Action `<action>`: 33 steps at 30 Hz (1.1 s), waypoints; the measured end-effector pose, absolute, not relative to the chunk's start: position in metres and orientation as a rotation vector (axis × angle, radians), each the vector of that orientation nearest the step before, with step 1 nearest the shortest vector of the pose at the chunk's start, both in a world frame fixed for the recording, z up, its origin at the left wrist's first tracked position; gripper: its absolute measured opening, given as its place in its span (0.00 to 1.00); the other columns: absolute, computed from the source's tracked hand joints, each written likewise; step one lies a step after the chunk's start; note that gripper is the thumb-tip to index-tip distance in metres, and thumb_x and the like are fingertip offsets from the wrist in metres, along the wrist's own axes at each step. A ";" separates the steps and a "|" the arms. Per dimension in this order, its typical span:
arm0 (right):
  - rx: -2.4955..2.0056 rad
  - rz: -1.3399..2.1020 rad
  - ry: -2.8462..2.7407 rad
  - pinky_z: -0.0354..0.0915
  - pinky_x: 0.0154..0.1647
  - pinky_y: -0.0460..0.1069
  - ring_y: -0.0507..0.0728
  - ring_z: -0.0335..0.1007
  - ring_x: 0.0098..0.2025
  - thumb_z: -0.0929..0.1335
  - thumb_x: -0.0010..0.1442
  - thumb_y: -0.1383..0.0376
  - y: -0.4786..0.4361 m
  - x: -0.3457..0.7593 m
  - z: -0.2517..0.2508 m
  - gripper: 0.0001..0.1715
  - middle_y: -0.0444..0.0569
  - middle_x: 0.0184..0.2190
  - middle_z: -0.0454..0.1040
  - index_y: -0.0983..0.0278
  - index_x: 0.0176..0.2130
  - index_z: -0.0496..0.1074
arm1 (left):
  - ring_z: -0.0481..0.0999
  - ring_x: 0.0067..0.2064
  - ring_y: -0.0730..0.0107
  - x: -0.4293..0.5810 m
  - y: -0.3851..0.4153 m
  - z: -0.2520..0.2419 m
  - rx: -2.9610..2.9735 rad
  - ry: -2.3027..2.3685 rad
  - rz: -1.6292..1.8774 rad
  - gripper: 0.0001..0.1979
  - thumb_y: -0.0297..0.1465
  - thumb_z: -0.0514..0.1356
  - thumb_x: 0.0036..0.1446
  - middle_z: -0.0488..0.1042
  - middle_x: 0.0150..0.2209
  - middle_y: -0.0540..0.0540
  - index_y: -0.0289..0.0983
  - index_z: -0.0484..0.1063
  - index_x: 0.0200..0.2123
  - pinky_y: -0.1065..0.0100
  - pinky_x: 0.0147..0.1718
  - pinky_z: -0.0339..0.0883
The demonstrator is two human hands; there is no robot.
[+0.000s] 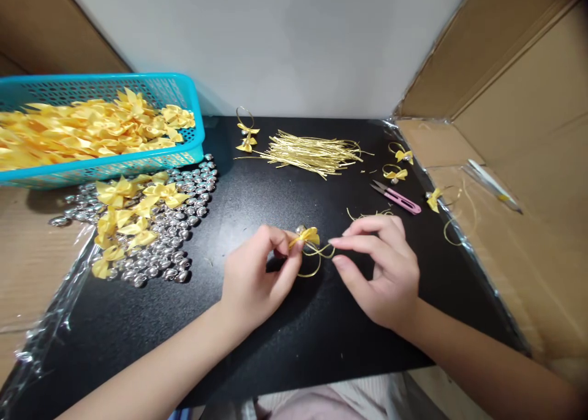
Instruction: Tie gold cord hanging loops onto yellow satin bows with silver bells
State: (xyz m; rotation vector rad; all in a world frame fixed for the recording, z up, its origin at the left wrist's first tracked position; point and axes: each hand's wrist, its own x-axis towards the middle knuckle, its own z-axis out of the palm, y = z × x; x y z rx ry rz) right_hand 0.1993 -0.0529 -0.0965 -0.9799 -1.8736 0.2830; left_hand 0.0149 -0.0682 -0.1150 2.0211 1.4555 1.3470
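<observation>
My left hand (257,273) pinches a small yellow ribbon bow (307,236) with a silver bell behind it, just above the black table (294,322). A thin gold cord (316,258) loops down from the bow. My right hand (381,267) is close on the right, thumb and forefinger pinched on the cord's end.
A teal basket (138,157) of yellow bows stands at the back left. In front of it lies a heap of silver bells (174,224) with loose bows. A bundle of gold cords (312,150) lies at the back. Pink snips (397,198), finished bows (397,174) and a cardboard box (505,224) are at right.
</observation>
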 end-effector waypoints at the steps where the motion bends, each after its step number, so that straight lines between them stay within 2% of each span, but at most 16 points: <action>1: -0.988 0.313 -1.894 0.66 0.43 0.56 0.58 0.70 0.40 0.72 0.55 0.68 -0.052 0.198 -0.098 0.10 0.51 0.36 0.75 0.62 0.40 0.76 | 0.77 0.29 0.75 0.015 -0.069 -0.115 2.104 1.439 1.356 0.13 0.20 0.61 0.55 0.75 0.28 0.52 0.41 0.58 0.30 0.75 0.29 0.67; 3: -0.997 0.395 -1.942 0.66 0.44 0.56 0.59 0.72 0.40 0.73 0.54 0.67 -0.052 0.196 -0.102 0.13 0.51 0.36 0.77 0.63 0.42 0.75 | 0.77 0.29 0.75 0.015 -0.070 -0.113 2.189 1.434 1.359 0.13 0.20 0.61 0.55 0.76 0.28 0.52 0.41 0.59 0.30 0.75 0.28 0.68; 4: -1.001 0.429 -1.954 0.66 0.44 0.56 0.58 0.73 0.39 0.72 0.55 0.68 -0.052 0.195 -0.103 0.11 0.49 0.34 0.79 0.62 0.41 0.75 | 0.78 0.29 0.74 0.015 -0.070 -0.112 2.193 1.452 1.362 0.13 0.20 0.61 0.55 0.76 0.28 0.51 0.41 0.59 0.30 0.75 0.28 0.68; 6: -1.021 0.434 -1.945 0.65 0.42 0.56 0.55 0.73 0.32 0.71 0.57 0.70 -0.053 0.194 -0.105 0.05 0.45 0.28 0.79 0.60 0.35 0.75 | 0.78 0.29 0.74 0.016 -0.070 -0.110 2.156 1.513 1.358 0.13 0.21 0.60 0.55 0.77 0.28 0.51 0.41 0.59 0.30 0.74 0.28 0.68; 8: -1.030 0.376 -1.926 0.64 0.41 0.55 0.54 0.71 0.28 0.71 0.57 0.71 -0.055 0.194 -0.105 0.07 0.43 0.24 0.79 0.59 0.30 0.75 | 0.77 0.28 0.74 0.017 -0.071 -0.109 2.103 1.568 1.337 0.12 0.22 0.60 0.56 0.76 0.28 0.52 0.41 0.58 0.29 0.74 0.28 0.68; 13: -0.936 0.352 -2.029 0.63 0.42 0.55 0.55 0.70 0.33 0.72 0.56 0.70 -0.062 0.193 -0.107 0.06 0.41 0.26 0.81 0.58 0.30 0.76 | 0.76 0.27 0.74 0.021 -0.072 -0.108 1.996 1.567 1.279 0.12 0.23 0.59 0.57 0.74 0.26 0.54 0.41 0.58 0.29 0.75 0.26 0.66; 17: -0.982 0.290 -2.061 0.61 0.45 0.56 0.58 0.67 0.39 0.72 0.57 0.70 -0.063 0.189 -0.114 0.05 0.43 0.33 0.81 0.58 0.32 0.77 | 0.75 0.27 0.74 0.023 -0.073 -0.111 1.759 1.487 1.242 0.12 0.26 0.60 0.58 0.73 0.27 0.53 0.41 0.57 0.30 0.74 0.27 0.67; 21: -1.064 0.164 -2.119 0.58 0.48 0.58 0.60 0.62 0.43 0.71 0.58 0.66 -0.063 0.189 -0.113 0.03 0.49 0.35 0.76 0.60 0.35 0.79 | 0.72 0.27 0.74 0.023 -0.072 -0.113 1.544 1.427 1.236 0.12 0.28 0.59 0.60 0.71 0.27 0.53 0.41 0.56 0.30 0.73 0.27 0.66; 26: -0.905 0.273 -1.991 0.59 0.46 0.57 0.57 0.63 0.37 0.66 0.60 0.64 -0.065 0.201 -0.103 0.11 0.47 0.31 0.65 0.59 0.39 0.78 | 0.73 0.28 0.73 0.021 -0.071 -0.113 1.467 1.439 1.247 0.12 0.29 0.60 0.59 0.71 0.27 0.53 0.41 0.56 0.29 0.72 0.28 0.66; 29: -0.976 0.658 -1.599 0.63 0.41 0.54 0.55 0.66 0.36 0.63 0.63 0.65 -0.060 0.205 -0.105 0.11 0.47 0.32 0.67 0.59 0.36 0.76 | 0.74 0.28 0.72 0.021 -0.070 -0.112 1.414 1.421 1.274 0.13 0.29 0.60 0.59 0.71 0.26 0.53 0.41 0.56 0.29 0.72 0.27 0.65; 31: -1.091 1.235 -1.321 0.65 0.34 0.51 0.53 0.68 0.30 0.64 0.64 0.61 -0.054 0.201 -0.109 0.10 0.45 0.28 0.70 0.62 0.35 0.74 | 0.73 0.27 0.73 0.021 -0.069 -0.111 1.391 1.387 1.302 0.13 0.28 0.60 0.59 0.72 0.26 0.52 0.41 0.56 0.29 0.72 0.26 0.65; 33: -1.096 1.847 -1.106 0.64 0.27 0.48 0.50 0.66 0.22 0.69 0.59 0.55 -0.050 0.195 -0.114 0.14 0.43 0.23 0.69 0.65 0.33 0.72 | 0.72 0.26 0.74 0.022 -0.069 -0.111 1.378 1.342 1.327 0.13 0.28 0.60 0.59 0.73 0.26 0.52 0.41 0.56 0.29 0.72 0.26 0.64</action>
